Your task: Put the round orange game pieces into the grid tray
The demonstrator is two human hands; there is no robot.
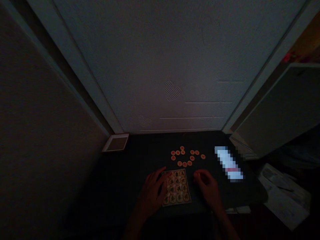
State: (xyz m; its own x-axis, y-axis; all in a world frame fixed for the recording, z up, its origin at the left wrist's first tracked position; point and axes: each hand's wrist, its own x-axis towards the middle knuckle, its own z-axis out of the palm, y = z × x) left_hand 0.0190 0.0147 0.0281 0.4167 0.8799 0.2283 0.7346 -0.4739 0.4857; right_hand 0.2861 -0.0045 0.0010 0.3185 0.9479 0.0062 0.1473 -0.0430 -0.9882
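A square box (185, 200) holds round Chinese chess pieces with dark characters (179, 188) set in rows, and a red-marked piece shows in its far row. My left hand (151, 191) lies over the box's left side, its fingers stretched out and partly covering the pieces there. Just right of the box, my right hand (207, 186) is closed in a pinch; whatever sits between its fingertips is too dark to make out. Beyond the box, several red-marked Chinese chess pieces (184, 164) lie loose and face up on the dark tabletop (140, 156).
On the right of the table lies a bright, pixelated rectangular object (228, 163). A shallow tray-like box (116, 143) stands at the far left corner. Behind the table rises a pale panel (150, 66) with heart patterns. Papers (285, 193) lie lower right. Light is dim.
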